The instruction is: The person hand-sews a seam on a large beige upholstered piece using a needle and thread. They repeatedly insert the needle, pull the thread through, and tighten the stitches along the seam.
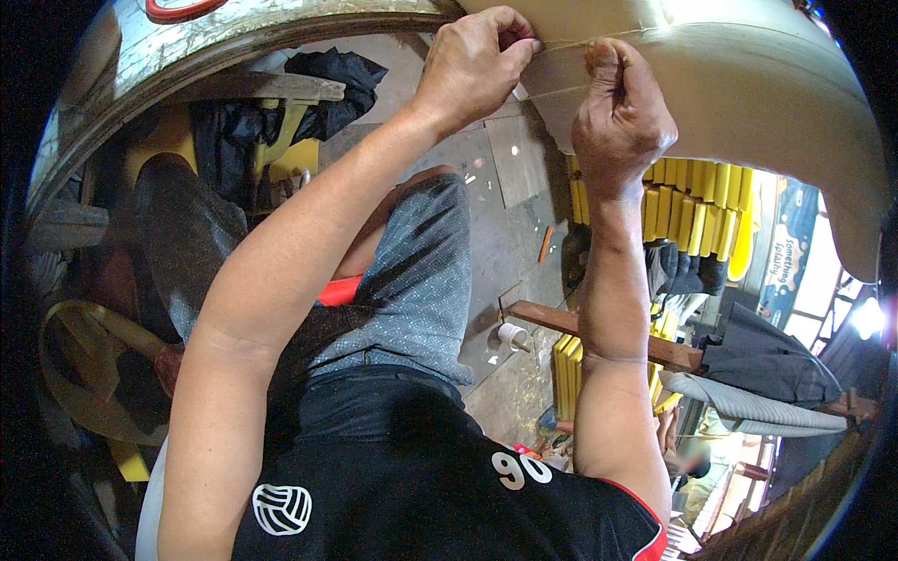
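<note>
Thread, thin and pale, runs taut between the two raised hands at the top of the view, lying against the beige upholstered cushion that curves across the upper right. The left hand has its fingertips pressed together, pinching the thread's left end right at the cushion's edge. The right hand is closed in a fist, thumb against forefinger, nipping the thread just beside the left hand; whether it holds a needle cannot be told. Both forearms rise from the lower edge. Below them sit the person's grey shorts and black shirt. Farther down lie a concrete floor, a wooden bar, stacked yellow pieces and a small white spool.
</note>
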The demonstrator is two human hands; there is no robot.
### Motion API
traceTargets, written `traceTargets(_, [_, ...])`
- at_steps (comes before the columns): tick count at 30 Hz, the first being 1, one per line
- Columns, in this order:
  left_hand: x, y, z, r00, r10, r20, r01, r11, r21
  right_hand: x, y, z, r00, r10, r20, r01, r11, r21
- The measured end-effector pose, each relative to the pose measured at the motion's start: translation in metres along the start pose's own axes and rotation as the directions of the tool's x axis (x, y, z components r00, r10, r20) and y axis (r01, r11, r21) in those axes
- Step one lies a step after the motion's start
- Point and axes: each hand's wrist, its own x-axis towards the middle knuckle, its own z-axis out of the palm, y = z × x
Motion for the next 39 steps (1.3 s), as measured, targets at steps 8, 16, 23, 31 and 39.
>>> traceTargets(8, [-0.013,-0.006,-0.003,0.99,-0.116,0.075,0.124,0.985,-0.116,0.017,-0.022,-0.008,0.924,0.329,0.196,-0.341,0.94,0.032])
traceTargets(16, [-0.056,0.022,0.007,0.967,0.231,0.108,-0.242,0.964,0.108,0.012,-0.026,0.002,0.827,0.526,0.197,-0.562,0.772,0.299])
traceTargets(23, [-0.08,0.02,-0.01,0.899,0.436,0.041,-0.435,0.879,0.195,0.001,-0.032,0.004,0.704,0.701,0.115,-0.622,0.531,0.576])
traceTargets(31, [-0.022,0.01,0.006,0.916,0.4,-0.029,-0.366,0.863,0.348,0.0,-0.014,0.001,0.865,0.496,-0.077,-0.448,0.832,0.329])
traceTargets(39, [-0.001,0.013,0.015,0.882,0.464,0.087,-0.444,0.753,0.485,-0.011,-0.013,0.0,0.818,0.574,-0.026,-0.502,0.736,0.455])
